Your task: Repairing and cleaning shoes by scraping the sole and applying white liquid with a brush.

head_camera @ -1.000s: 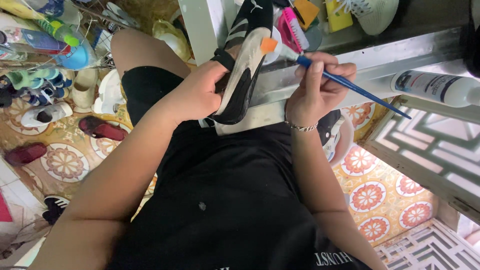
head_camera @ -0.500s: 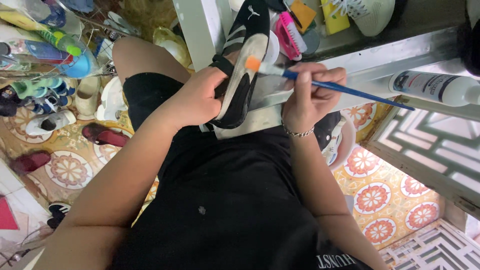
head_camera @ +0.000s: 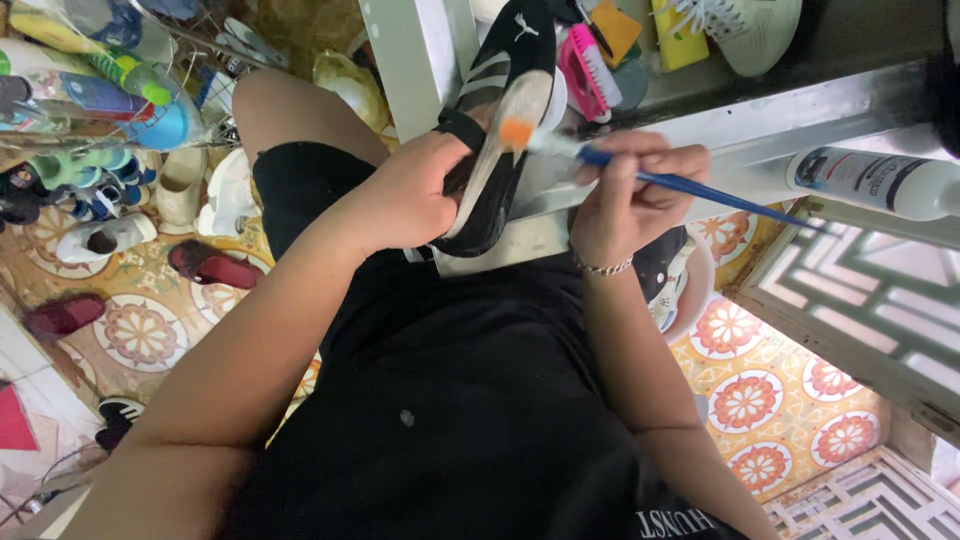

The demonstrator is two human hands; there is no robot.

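Clutching the black shoe [head_camera: 500, 150], left hand [head_camera: 405, 195] (grip clamped); right hand [head_camera: 635, 195] pinches brush [head_camera: 600, 160].

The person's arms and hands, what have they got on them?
Both arms are bare, with no sleeves showing over them. The right hand has a thin silver chain bracelet round its wrist. The left hand wears nothing: no glove, ring or watch shows. A black top and black shorts are worn.

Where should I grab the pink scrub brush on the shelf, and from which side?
Take the pink scrub brush by its back, across the narrow width. Come from the side nearer you, above the black shoe in the left hand. It lies wedged among other items, so its long sides look the freest, though bristle direction is unclear.
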